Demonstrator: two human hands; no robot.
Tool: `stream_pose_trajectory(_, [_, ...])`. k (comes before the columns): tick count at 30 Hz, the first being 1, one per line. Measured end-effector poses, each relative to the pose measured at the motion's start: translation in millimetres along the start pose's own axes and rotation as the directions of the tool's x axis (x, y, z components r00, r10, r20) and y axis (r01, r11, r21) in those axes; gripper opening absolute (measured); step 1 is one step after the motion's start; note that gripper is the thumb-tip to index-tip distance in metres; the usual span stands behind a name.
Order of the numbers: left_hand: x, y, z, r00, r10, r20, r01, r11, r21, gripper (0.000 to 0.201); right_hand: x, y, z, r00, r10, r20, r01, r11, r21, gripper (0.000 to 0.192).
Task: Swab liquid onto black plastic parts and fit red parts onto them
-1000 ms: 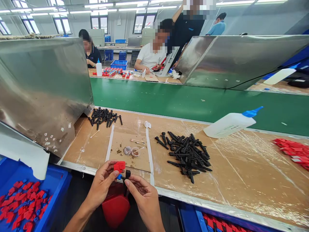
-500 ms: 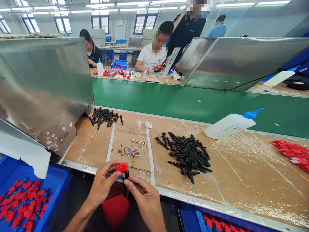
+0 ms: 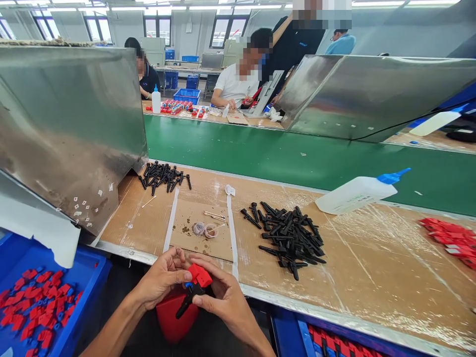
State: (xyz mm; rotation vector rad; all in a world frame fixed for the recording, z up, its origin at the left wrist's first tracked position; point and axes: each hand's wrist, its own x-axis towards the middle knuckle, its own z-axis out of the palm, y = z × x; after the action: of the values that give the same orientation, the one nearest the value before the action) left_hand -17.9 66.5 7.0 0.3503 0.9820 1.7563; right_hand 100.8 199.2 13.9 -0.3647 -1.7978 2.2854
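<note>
Brushed metal chute [image 3: 70,129], plastic-wrapped cardboard bench [image 3: 372,267]

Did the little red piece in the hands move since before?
Yes. The red piece has dropped toward the person, away from the cardboard pad, and now sits tilted between the left hand and right hand.

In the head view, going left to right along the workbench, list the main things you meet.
Blue plastic bin of red parts → small pile of black pins → large heap of black plastic pins → white squeeze bottle with blue nozzle → red plastic pieces.
</note>
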Motion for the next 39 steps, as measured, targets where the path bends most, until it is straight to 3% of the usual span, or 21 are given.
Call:
stream_pose_trajectory(3, [-9.1,0.1,5.0,0.998,0.022,0.053,-0.034,0.97,0.24,0.024,0.4,0.1,-0.5,0.997,0.041,-0.066,-0.033,0.992,0.118,0.051])
stream_pose_trajectory(6, [-18.9,3.0,10.1,0.996,0.064,0.066,-0.09,0.818,0.569,0.045,0.4,3.9,-1.9,0.983,0.057,-0.174,-0.04,0.994,0.101,0.05])
stream_pose_trajectory(9, [-21.6,5.8,12.4,0.989,0.143,0.041,-0.127,0.669,0.732,0.05,1.1,7.2,-2.9,0.982,0.048,-0.181,-0.038,0.997,0.06,0.052])
stream_pose_trajectory(17, [-17.6,-9.2,11.8,0.988,0.141,0.071,-0.151,0.717,0.681,0.051,0.4,9.2,-0.4,0.977,0.031,-0.21,-0.016,0.997,0.071,0.059])
stream_pose_trajectory(23, [-24.4,-12.3,8.9,0.987,0.132,0.087,-0.149,0.601,0.785,0.053,-4.2,7.3,-0.5,0.979,-0.068,-0.19,0.074,0.997,0.021,0.048])
stream_pose_trajectory(28, [-28.4,-7.6,13.6,0.989,0.12,0.09,-0.138,0.496,0.857,0.055,-8.3,8.8,0.4,0.97,-0.081,-0.23,0.091,0.995,0.034,0.055])
stream_pose_trajectory(31, [-28.1,-7.3,16.5,0.974,0.168,0.15,-0.211,0.445,0.87,0.05,-12.5,10.9,1.8,0.956,-0.144,-0.255,0.146,0.989,-0.008,0.046])
stream_pose_trajectory(35, [-25.9,-11.8,14.3,0.941,0.225,0.254,-0.332,0.45,0.829,0.047,-17.1,14.3,3.1,0.944,-0.245,-0.221,0.229,0.969,-0.096,0.036])
stream_pose_trajectory(39, [-24.0,-18.9,12.5,0.955,0.236,0.178,-0.275,0.491,0.826,0.045,-16.8,20.0,3.5,0.939,-0.205,-0.275,0.191,0.978,-0.078,0.038])
